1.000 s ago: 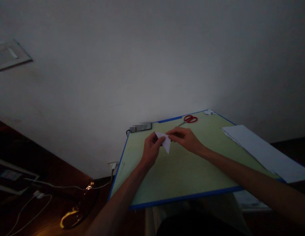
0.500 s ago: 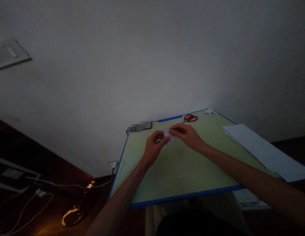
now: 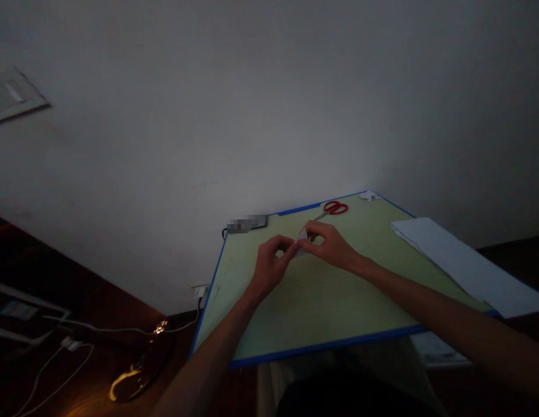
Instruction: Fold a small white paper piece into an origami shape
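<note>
Both my hands meet above the far half of a green board with a blue rim (image 3: 321,348). My left hand (image 3: 271,263) and my right hand (image 3: 330,243) pinch a small folded piece of white paper (image 3: 301,236) between their fingertips. Only a sliver of the paper shows between the fingers. Red-handled scissors (image 3: 334,208) lie on the board just beyond my right hand, near the far edge.
A stack of white paper sheets (image 3: 460,263) lies on the board's right side. A small crumpled white scrap (image 3: 369,196) sits at the far corner. A dark flat device (image 3: 247,223) rests at the far left corner. Cables (image 3: 69,341) run over the dark floor at left. A wall stands behind.
The paper showed as a larger white triangle a second ago; my fingers have closed in on it and now it is folded small and mostly hidden. Both hands moved slightly away from me.
</note>
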`<state>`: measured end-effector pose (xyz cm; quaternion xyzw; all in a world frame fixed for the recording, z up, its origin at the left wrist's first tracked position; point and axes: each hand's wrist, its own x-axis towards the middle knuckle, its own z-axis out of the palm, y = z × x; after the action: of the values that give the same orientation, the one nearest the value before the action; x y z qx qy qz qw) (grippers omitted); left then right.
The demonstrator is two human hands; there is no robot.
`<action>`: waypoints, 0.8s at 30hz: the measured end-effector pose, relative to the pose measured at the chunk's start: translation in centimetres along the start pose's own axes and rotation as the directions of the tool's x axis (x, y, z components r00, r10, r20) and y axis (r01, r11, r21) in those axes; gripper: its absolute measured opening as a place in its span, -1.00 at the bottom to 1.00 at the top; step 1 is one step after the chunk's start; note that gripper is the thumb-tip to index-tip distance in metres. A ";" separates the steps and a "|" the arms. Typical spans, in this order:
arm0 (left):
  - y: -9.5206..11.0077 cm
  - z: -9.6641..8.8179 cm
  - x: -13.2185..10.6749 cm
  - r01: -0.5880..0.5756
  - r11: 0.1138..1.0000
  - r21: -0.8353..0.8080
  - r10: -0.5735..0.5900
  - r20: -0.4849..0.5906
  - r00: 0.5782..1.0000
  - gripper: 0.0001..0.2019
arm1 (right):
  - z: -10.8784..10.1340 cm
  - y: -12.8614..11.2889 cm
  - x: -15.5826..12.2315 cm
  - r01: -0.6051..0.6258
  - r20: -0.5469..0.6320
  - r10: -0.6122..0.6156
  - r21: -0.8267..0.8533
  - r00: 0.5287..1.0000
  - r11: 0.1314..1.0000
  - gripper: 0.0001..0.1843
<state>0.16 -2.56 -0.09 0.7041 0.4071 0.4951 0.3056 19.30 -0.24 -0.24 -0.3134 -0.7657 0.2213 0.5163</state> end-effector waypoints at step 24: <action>-0.1 -0.2 0.3 0.073 0.985 -0.158 -0.066 0.049 0.997 -0.72 | -2.6 0.7 1.1 0.119 0.208 -0.091 -0.125 0.974 0.985 -0.76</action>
<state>-0.04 -2.21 0.05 0.6733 0.3838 0.4998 0.3867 21.61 1.08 1.04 -0.2827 -0.8430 0.1714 0.4244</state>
